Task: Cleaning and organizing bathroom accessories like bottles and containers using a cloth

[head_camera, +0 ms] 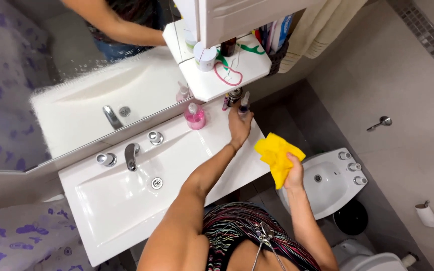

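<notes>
1. The small bottle stands at the far right corner of the white sink surface, under the shelf. The left hand reaches to it, fingers closed loosely about its lower part; how firm the hold is cannot be told.
2. Just beside it stand a dark spray can and a thin pink tube. Lifting the bottle at a tilt could knock these over, as they are nearly touching.
3. The shelf's edge hangs right above; a straight upward pull could strike it.
4. The pink soap dispenser sits near the wrist, at the surface's far edge; a sideways sweep of the forearm could tip it toward the basin.
5. The right hand grips a yellow cloth with fingers shut, held off the surface's right edge above the bidet; a slack grip would drop it there.
</notes>
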